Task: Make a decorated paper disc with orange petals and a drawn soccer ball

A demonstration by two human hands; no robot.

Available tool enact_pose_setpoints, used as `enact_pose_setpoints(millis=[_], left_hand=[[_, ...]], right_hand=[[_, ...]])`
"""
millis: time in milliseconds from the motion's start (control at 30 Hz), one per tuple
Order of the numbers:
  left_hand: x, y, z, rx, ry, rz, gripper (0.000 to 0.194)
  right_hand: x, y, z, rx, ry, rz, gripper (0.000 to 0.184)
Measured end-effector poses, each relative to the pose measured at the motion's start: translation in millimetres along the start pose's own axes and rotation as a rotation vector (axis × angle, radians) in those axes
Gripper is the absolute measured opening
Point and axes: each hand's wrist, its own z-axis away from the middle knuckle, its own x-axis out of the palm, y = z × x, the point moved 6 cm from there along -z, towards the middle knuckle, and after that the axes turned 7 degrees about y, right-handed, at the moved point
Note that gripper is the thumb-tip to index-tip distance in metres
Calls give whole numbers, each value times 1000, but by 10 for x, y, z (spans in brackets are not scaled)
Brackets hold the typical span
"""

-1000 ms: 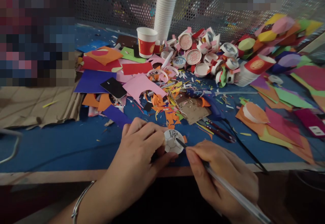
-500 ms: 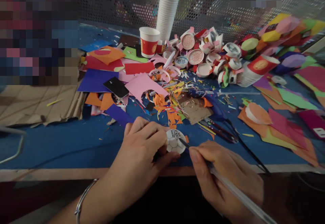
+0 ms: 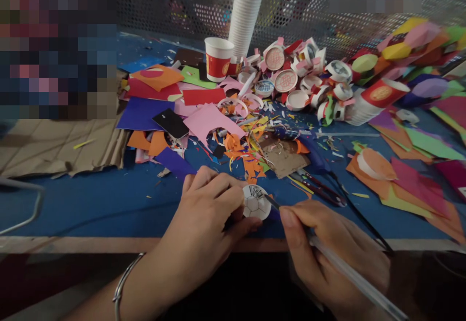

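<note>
Near the front edge of the blue table, my left hand (image 3: 209,214) is closed on a small round white paper-cup base (image 3: 257,207), thumb below and fingers at its left side. Its face bears a ball-like pattern of drawn lines, with black strokes in the upper part. A clear-barrelled pen (image 3: 349,270) lies in the closed grip of my right hand (image 3: 324,243). The pen's dark tip is at the upper right of the white disc; whether it touches cannot be told. Scraps of orange paper (image 3: 251,168) lie just beyond the disc.
Behind stand a red-and-white paper cup (image 3: 219,63) and a tall cup stack (image 3: 245,17), beside a heap of cut cup bases (image 3: 286,81). Scissors (image 3: 324,190) and a blue glue gun (image 3: 315,158) with a black cord lie right of centre. Cardboard (image 3: 54,148) covers the left; coloured sheets (image 3: 411,185) lie right.
The pen tip has shifted from inside the pattern toward the disc's upper right edge. More black strokes seem to show there. The whole view has slid slightly, with things appearing further right.
</note>
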Motion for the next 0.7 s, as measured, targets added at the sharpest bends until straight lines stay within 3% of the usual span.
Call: enact_pose_setpoints(millis=[700], left_hand=[[4,-3,2,-2,-6,-9,33]], right_hand=[[8,-66,-12,-30,39,36,14]])
